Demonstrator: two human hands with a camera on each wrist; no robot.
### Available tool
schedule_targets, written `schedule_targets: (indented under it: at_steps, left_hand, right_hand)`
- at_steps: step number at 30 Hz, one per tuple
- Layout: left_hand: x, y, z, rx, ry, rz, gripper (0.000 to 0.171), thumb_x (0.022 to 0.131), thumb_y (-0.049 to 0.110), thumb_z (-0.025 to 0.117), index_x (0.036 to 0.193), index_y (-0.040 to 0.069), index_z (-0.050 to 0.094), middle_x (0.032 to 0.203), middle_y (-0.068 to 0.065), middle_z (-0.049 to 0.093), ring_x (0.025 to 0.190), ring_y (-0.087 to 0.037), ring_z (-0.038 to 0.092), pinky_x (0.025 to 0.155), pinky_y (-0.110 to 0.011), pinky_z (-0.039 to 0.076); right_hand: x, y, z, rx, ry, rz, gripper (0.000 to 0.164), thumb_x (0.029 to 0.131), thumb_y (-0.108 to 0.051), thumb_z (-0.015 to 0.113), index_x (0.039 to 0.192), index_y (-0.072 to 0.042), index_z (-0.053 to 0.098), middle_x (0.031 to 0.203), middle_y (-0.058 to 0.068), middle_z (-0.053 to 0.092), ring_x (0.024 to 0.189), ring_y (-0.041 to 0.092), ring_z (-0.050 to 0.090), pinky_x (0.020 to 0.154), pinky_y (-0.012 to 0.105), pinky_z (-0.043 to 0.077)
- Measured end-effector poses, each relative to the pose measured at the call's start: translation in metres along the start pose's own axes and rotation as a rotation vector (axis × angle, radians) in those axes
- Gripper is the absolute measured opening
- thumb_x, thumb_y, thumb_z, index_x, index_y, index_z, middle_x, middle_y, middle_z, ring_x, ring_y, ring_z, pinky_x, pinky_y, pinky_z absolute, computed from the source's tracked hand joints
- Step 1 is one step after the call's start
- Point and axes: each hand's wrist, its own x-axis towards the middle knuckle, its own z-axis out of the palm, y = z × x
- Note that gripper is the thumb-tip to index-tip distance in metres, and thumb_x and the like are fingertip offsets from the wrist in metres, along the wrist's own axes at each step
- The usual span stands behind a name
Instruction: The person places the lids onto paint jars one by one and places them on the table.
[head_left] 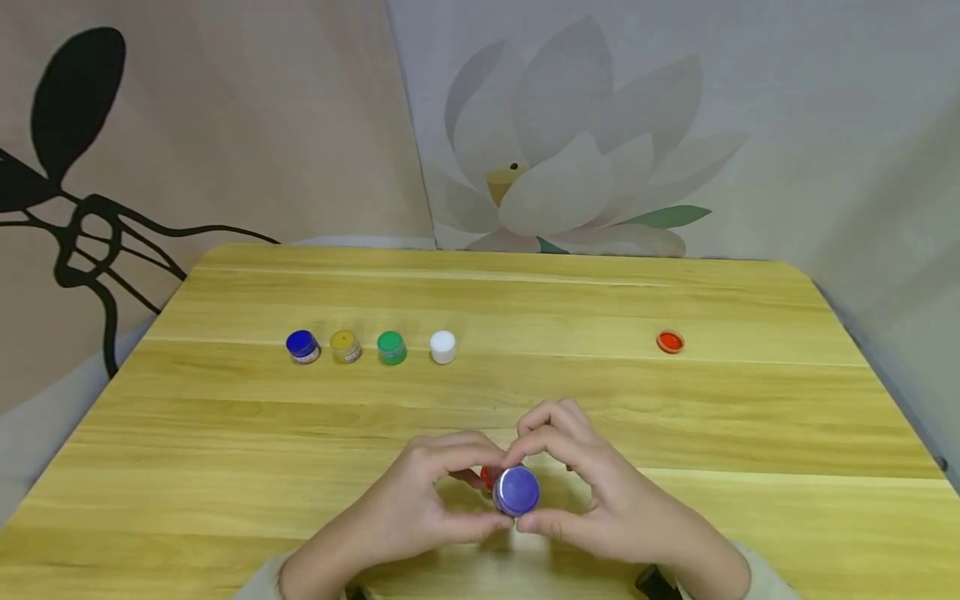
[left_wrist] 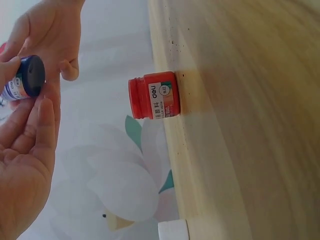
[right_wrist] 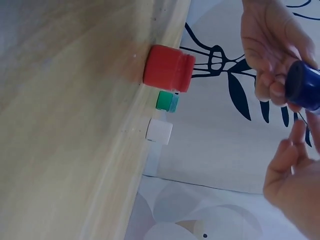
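Note:
Both hands hold a small blue paint jar (head_left: 517,491) above the front middle of the table. My left hand (head_left: 408,500) pinches its left side between thumb and index finger. From the right, my right hand (head_left: 611,492) pinches it likewise, the index fingertips of both hands almost meeting. The label of the blue jar (left_wrist: 15,85) shows in the left wrist view. An uncapped red paint jar (left_wrist: 155,95) stands upright on the table below the hands; in the head view it is mostly hidden behind the blue jar. Its contents cannot be seen.
Toward the back left, a row holds a blue-lidded jar (head_left: 303,346), a yellow jar (head_left: 346,346), a green jar (head_left: 392,347) and a white jar (head_left: 442,347). A red lid (head_left: 670,341) lies inside-up at the back right of the wooden table (head_left: 225,467).

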Motion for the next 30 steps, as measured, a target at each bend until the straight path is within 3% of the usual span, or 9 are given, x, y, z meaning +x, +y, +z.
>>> schedule_targets:
  at_steps: [2, 5, 8, 11, 13, 16, 23, 27, 30]
  left_hand:
    - [0.0003, -0.0004, 0.0003, 0.000, -0.001, 0.007, 0.036, 0.082, 0.005, 0.080, 0.116, 0.005, 0.068, 0.104, -0.007, 0.072, 0.093, -0.010, 0.068, 0.077, -0.024, 0.061]
    - [0.0011, 0.0001, 0.0001, 0.003, 0.002, -0.010, 0.034, 0.082, 0.006, 0.081, 0.114, 0.008, 0.068, 0.103, -0.004, 0.072, 0.092, -0.008, 0.068, 0.077, -0.024, 0.061]
    - [0.0024, 0.0016, -0.0012, 0.008, 0.003, -0.033, 0.032, 0.083, 0.007, 0.080, 0.112, 0.010, 0.069, 0.102, -0.003, 0.072, 0.092, -0.007, 0.068, 0.077, -0.024, 0.061]
    - [0.0028, 0.0024, -0.0024, 0.010, 0.006, -0.034, 0.032, 0.083, 0.007, 0.080, 0.113, 0.010, 0.069, 0.102, -0.003, 0.072, 0.093, -0.007, 0.067, 0.077, -0.024, 0.061]
    - [0.0029, 0.0022, -0.0024, 0.010, 0.004, -0.013, 0.033, 0.083, 0.006, 0.080, 0.114, 0.009, 0.069, 0.102, -0.004, 0.072, 0.092, -0.008, 0.067, 0.076, -0.024, 0.061]
    - [0.0027, 0.0019, -0.0005, 0.006, -0.001, 0.005, 0.034, 0.083, 0.006, 0.080, 0.115, 0.008, 0.068, 0.103, -0.005, 0.072, 0.092, -0.009, 0.068, 0.077, -0.024, 0.061]
    - [0.0015, 0.0017, 0.0024, 0.005, -0.009, -0.001, 0.034, 0.083, 0.007, 0.080, 0.114, 0.009, 0.068, 0.103, -0.004, 0.072, 0.094, -0.008, 0.068, 0.077, -0.024, 0.061]
    - [0.0003, 0.0025, 0.0026, 0.014, -0.033, 0.007, 0.033, 0.083, 0.008, 0.080, 0.113, 0.009, 0.068, 0.103, -0.004, 0.072, 0.094, -0.007, 0.068, 0.079, -0.023, 0.060]
    - [-0.0006, 0.0034, 0.0021, 0.026, -0.039, 0.006, 0.033, 0.083, 0.009, 0.080, 0.114, 0.009, 0.069, 0.105, -0.003, 0.073, 0.096, -0.007, 0.068, 0.080, -0.023, 0.060]
  right_hand:
    - [0.0010, 0.0010, 0.0007, -0.010, 0.025, 0.006, 0.037, 0.087, -0.037, 0.075, 0.115, -0.021, 0.058, 0.115, -0.003, 0.048, 0.111, 0.013, 0.038, 0.092, 0.032, 0.045]
    - [0.0026, 0.0032, -0.0006, -0.021, 0.053, -0.053, 0.040, 0.092, -0.048, 0.065, 0.116, -0.018, 0.057, 0.114, -0.001, 0.051, 0.112, 0.014, 0.039, 0.092, 0.034, 0.044]
    - [0.0029, 0.0038, -0.0041, -0.036, 0.050, -0.120, 0.041, 0.098, -0.044, 0.059, 0.127, -0.016, 0.058, 0.118, 0.001, 0.053, 0.113, 0.016, 0.040, 0.091, 0.033, 0.044]
    - [0.0026, 0.0036, -0.0064, -0.062, 0.040, -0.148, 0.039, 0.096, -0.032, 0.066, 0.130, -0.015, 0.060, 0.119, 0.002, 0.052, 0.113, 0.016, 0.039, 0.091, 0.033, 0.044]
    - [0.0022, 0.0035, -0.0062, -0.081, 0.044, -0.135, 0.036, 0.091, -0.028, 0.073, 0.124, -0.018, 0.061, 0.118, 0.000, 0.051, 0.112, 0.015, 0.038, 0.091, 0.032, 0.043]
    - [0.0011, 0.0033, -0.0051, -0.093, 0.049, -0.105, 0.037, 0.086, -0.032, 0.078, 0.115, -0.020, 0.058, 0.115, -0.003, 0.051, 0.111, 0.014, 0.038, 0.092, 0.032, 0.042]
    - [-0.0008, 0.0020, -0.0039, -0.071, 0.017, -0.155, 0.040, 0.091, -0.031, 0.072, 0.126, -0.017, 0.059, 0.118, -0.001, 0.051, 0.113, 0.015, 0.038, 0.091, 0.032, 0.042]
    - [0.0007, -0.0004, -0.0019, -0.105, 0.036, -0.127, 0.038, 0.084, -0.037, 0.080, 0.111, -0.021, 0.058, 0.111, -0.004, 0.049, 0.109, 0.014, 0.036, 0.088, 0.031, 0.041]
    - [0.0028, -0.0011, -0.0007, -0.121, 0.032, -0.120, 0.044, 0.080, -0.040, 0.082, 0.109, -0.021, 0.056, 0.109, -0.005, 0.050, 0.108, 0.014, 0.036, 0.088, 0.030, 0.041]
